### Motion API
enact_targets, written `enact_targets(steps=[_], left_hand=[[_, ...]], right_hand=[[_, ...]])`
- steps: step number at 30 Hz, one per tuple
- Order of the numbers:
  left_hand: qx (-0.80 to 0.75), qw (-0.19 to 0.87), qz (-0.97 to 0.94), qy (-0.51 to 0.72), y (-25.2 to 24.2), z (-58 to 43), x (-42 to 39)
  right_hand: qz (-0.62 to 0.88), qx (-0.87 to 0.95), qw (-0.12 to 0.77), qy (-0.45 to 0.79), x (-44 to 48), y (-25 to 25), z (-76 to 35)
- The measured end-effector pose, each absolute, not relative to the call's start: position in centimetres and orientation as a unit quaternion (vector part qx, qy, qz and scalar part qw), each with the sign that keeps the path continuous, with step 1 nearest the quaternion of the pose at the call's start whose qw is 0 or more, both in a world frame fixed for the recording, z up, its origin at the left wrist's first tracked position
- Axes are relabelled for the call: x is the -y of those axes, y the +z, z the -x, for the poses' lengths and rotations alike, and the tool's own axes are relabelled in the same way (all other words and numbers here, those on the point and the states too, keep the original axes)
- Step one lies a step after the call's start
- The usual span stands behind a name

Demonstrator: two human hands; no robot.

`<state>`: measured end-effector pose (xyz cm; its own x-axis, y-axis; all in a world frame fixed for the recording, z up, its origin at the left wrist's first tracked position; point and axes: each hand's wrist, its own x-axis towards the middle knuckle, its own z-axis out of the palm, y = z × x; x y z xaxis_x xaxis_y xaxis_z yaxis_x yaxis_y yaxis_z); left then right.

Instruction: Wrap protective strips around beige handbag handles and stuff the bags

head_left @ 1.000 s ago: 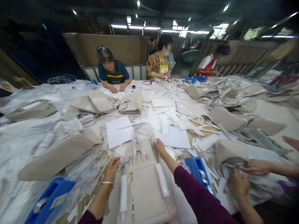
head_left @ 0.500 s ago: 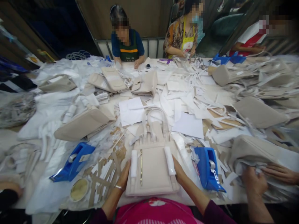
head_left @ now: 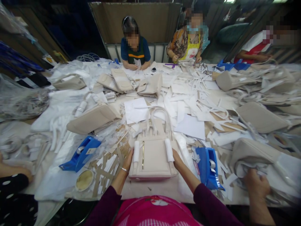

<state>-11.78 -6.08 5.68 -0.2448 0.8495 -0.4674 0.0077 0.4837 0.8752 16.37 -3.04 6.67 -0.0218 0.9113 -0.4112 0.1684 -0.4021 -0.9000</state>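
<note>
I have the beige handbag [head_left: 152, 158] lying flat at lower centre of the frame, handles pointing away from me. My left hand [head_left: 128, 160] is pressed flat against its left edge, fingers together, not curled around anything. My right hand [head_left: 176, 158] does the same on the right edge. So the bag is squeezed between two palms, no pinch.

To do this well, I judge: keep both palms level and push evenly so the bag stays square, and keep my fingers off the two white wrapped straps [head_left: 168, 150] on its front, since the wrapping looks easy to crush or shift.

Counts:
- white wraps on my bag: two
- blue tape dispensers: two near me, one lower left [head_left: 81, 153], one lower right [head_left: 208, 168]
- tape roll [head_left: 84, 180], lower left: one
- people across the table, top of frame: three
- neighbour's hand [head_left: 255, 185] on another bag, lower right: one
- other beige bags scattered about: at least six, exact number unclear under the paper scraps [head_left: 190, 125].
</note>
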Motion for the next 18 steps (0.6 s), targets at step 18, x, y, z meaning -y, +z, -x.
enact_targets(steps=[18], left_hand=[[-0.743,0.374,-0.499,0.243,7.2,10.8,-0.2]], right_hand=[[0.626,0.379,0.461,0.502,4.3,7.3,-17.7]])
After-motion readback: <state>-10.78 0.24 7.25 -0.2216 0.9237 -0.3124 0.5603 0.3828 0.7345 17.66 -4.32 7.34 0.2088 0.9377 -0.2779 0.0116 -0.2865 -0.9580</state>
